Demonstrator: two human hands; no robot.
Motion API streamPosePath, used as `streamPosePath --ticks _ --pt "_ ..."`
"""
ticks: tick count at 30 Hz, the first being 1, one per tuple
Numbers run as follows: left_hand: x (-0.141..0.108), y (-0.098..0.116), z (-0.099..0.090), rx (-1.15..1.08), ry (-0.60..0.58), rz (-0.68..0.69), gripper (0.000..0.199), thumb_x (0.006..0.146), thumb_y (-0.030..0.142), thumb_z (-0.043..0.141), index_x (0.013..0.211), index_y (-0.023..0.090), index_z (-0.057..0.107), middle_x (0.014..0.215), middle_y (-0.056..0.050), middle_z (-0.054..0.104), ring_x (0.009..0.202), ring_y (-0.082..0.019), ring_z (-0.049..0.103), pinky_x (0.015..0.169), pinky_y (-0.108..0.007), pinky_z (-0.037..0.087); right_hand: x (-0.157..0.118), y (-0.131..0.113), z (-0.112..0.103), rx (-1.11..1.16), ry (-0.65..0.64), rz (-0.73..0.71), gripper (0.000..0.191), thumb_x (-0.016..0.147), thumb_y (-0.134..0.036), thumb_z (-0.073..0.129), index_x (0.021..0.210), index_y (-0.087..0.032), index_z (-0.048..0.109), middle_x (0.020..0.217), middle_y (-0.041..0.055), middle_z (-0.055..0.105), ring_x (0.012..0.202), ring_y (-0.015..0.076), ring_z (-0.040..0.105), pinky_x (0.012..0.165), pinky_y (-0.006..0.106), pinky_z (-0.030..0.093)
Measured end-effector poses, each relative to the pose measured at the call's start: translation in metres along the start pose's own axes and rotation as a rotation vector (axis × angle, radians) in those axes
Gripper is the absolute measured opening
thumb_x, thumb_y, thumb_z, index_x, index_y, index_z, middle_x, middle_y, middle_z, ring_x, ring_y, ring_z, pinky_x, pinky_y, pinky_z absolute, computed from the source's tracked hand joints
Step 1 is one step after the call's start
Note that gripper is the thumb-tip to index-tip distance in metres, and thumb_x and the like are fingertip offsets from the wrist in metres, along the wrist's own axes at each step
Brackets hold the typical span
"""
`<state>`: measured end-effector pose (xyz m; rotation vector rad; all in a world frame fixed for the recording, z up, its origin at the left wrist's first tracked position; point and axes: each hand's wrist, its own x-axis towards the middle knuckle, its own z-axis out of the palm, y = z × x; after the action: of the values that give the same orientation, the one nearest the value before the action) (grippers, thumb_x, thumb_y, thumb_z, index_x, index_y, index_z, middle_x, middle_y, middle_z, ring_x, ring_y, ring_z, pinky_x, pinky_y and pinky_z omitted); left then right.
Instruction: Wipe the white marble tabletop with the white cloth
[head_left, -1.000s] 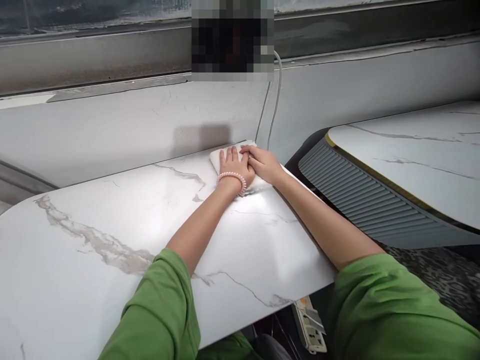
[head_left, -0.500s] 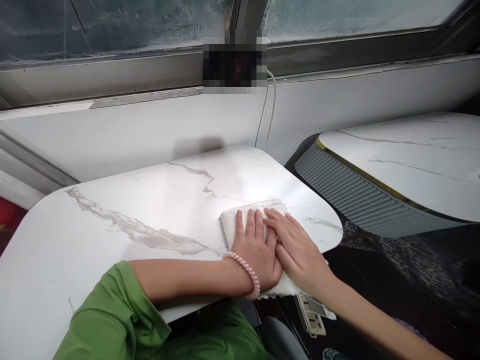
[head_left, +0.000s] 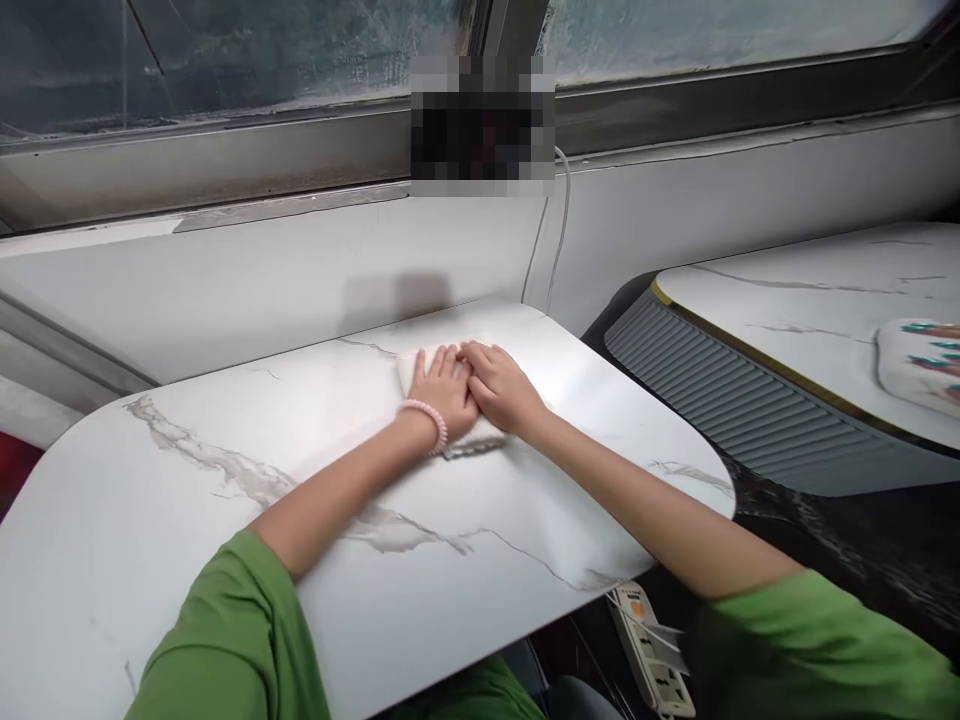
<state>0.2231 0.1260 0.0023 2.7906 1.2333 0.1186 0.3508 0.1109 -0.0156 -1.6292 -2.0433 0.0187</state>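
Note:
A folded white cloth [head_left: 480, 436] lies on the white marble-patterned table [head_left: 435, 600], toward its back edge. My left hand [head_left: 444, 392], with a pink beaded bracelet at the wrist, presses flat on the cloth, fingers spread and pointing toward the wall. Beside it, my right hand [head_left: 502, 388] also rests on the cloth, its fingers touching the left hand's fingers. The right fingers look slightly bent and lie close together; no grip on the cloth shows. Both palms hide much of the cloth.
At the right stands a second marble-patterned table [head_left: 825, 300], where another person's hand [head_left: 937, 350] with green nails rests on a white cloth [head_left: 900, 375]. A power strip [head_left: 651, 655] is below the near table edge. A cable [head_left: 561, 230] hangs along the wall.
Both my hands and the cloth have moved away from me and to the left, toward the back edge. Another person's hand and cloth have come into view at the right.

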Motion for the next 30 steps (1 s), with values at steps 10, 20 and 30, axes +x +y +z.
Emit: streamPosePath --ticks 10,20,30 --pt "0.059 -0.072 -0.002 0.06 0.035 -0.078 0.054 0.095 0.027 0.025 0.145 0.006 0.029 0.153 -0.016 0.026 0.142 -0.026 0.021 0.116 -0.049 0.008 0.094 0.013 0.042 0.012 -0.011 0.011 0.036 0.078 -0.015 0.033 0.106 -0.015 0.055 0.112 0.0138 0.063 0.104 0.0273 0.055 0.099 0.044 0.038" --pt "0.015 -0.049 0.0 0.072 -0.003 -0.05 0.056 0.095 0.03 0.029 0.146 0.007 0.028 0.154 -0.017 0.023 0.143 -0.027 0.018 0.116 -0.049 0.008 0.041 -0.008 0.027 -0.067 -0.151 0.005 0.048 0.087 -0.02 0.025 0.129 -0.012 0.045 0.142 0.0132 0.046 0.136 0.0253 0.034 0.111 0.049 0.028" --pt "-0.141 0.024 -0.007 0.096 0.006 0.125 0.058 0.094 0.037 0.036 0.141 0.003 0.037 0.151 -0.024 0.026 0.141 -0.035 0.021 0.114 -0.055 0.011 -0.099 -0.071 -0.025 -0.001 -0.163 -0.291 0.036 0.09 -0.028 0.03 0.115 -0.013 0.052 0.125 0.018 0.054 0.121 0.0294 0.045 0.104 0.05 0.035"
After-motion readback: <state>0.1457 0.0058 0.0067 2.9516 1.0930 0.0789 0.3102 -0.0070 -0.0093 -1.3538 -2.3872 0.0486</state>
